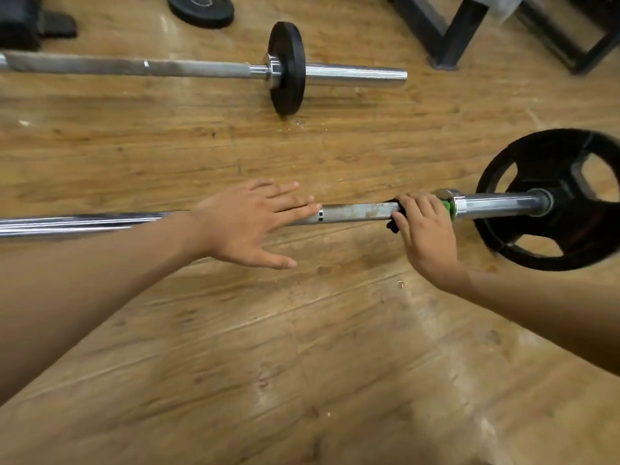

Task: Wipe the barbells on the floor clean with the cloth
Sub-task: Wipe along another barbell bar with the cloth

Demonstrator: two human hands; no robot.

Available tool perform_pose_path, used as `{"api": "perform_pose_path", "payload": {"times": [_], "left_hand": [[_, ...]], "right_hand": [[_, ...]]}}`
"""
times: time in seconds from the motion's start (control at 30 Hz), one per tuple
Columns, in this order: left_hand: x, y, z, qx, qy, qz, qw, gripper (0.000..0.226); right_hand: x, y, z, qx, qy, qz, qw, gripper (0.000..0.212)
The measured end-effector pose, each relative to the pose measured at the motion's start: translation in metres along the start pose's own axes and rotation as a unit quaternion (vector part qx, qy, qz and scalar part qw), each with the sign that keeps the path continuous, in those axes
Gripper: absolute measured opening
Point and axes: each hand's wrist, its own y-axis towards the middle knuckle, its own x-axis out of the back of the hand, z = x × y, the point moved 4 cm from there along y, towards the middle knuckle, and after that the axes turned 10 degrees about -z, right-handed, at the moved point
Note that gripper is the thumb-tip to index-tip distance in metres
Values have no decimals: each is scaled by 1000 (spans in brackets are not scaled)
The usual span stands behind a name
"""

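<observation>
Black cloth in right hand, on barbell

The floor is seen as scuffed wood-grain planking with a dull sheen. The near barbell is shown as metal, mirror-bright chrome at the left and matt grey, spotted, mid-shaft. The far barbell is finished likewise. The large plate and small plate are rendered matt black. The cloth is seen as dark fabric.

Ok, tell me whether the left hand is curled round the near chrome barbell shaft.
No, the left hand is spread flat, fingers straight, over the near chrome barbell shaft; the right hand grips the dark cloth round it.
</observation>
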Motion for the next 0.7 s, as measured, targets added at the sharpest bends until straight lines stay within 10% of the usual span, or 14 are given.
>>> {"api": "perform_pose_path", "payload": {"times": [0.37, 0.7], "left_hand": [[23, 5, -56, 93, 102, 248, 959, 115], [45, 19, -100, 220, 20, 337, 915, 128]], "right_hand": [[-9, -13, -26, 149, 23, -100, 983, 76], [-8, -30, -21, 38, 171, -214, 961, 58]]}}
